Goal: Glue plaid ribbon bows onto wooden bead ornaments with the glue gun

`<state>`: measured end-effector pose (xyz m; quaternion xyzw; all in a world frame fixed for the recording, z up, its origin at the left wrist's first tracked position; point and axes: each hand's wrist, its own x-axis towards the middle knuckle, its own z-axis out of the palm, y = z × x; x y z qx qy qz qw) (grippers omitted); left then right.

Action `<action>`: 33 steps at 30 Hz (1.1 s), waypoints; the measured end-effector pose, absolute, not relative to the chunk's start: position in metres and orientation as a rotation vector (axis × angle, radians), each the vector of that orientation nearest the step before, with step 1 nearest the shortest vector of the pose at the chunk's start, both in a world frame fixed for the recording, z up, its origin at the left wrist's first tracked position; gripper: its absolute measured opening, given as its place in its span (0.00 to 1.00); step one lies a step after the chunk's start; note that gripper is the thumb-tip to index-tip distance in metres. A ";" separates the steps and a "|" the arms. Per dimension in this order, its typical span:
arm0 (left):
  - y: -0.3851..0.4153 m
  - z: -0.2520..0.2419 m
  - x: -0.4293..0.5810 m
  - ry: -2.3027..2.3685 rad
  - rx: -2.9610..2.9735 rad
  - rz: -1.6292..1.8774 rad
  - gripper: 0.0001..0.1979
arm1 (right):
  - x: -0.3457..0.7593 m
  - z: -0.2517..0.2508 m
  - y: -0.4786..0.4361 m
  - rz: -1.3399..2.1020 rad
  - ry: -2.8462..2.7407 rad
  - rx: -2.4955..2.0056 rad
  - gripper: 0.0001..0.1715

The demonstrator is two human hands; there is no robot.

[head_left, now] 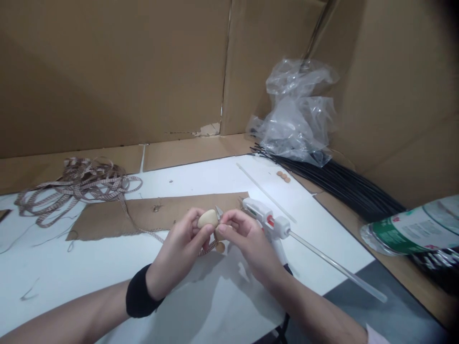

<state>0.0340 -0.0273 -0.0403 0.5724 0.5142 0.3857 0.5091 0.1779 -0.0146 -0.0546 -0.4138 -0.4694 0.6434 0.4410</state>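
My left hand (182,243), with a black band on its wrist, is closed on a smooth cream rounded piece (208,219). Close against it, my right hand (251,239) pinches at a second pale piece, partly hidden by the thumb. A brown-and-white checked ribbon (154,234) runs from the left to my fingers. Below them shows a small tan disc (220,247); whether it is attached cannot be made out. A small grey pointed tip (218,211) shows just behind the fingertips. The white glue gun (265,217) lies beside my right hand, a long clear stick (333,263) in its back.
A cardboard strip (107,220) lies on the white table behind my hands. Tangled ribbon (86,181) is piled at left. At right are several tan discs (283,177), a loose glue stick (265,191), black rods (351,186), plastic bags (297,114) and a green-labelled wrapped roll (416,229).
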 end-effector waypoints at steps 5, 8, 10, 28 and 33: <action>-0.026 -0.037 0.036 1.248 1.261 0.932 0.08 | 0.176 -0.057 -0.015 1.526 -1.242 -1.025 0.06; -0.026 -0.037 0.037 1.269 1.184 0.925 0.09 | 0.175 -0.057 -0.017 1.499 -1.266 -1.037 0.09; -0.025 -0.038 0.037 1.257 1.169 0.916 0.09 | 0.175 -0.058 -0.018 1.462 -1.298 -1.049 0.08; -0.019 -0.038 0.032 1.341 1.554 0.788 0.07 | 0.178 -0.051 -0.018 1.176 -1.595 -1.140 0.04; -0.022 -0.042 0.031 1.355 1.589 0.839 0.06 | 0.179 -0.050 -0.017 1.287 -1.536 -1.084 0.07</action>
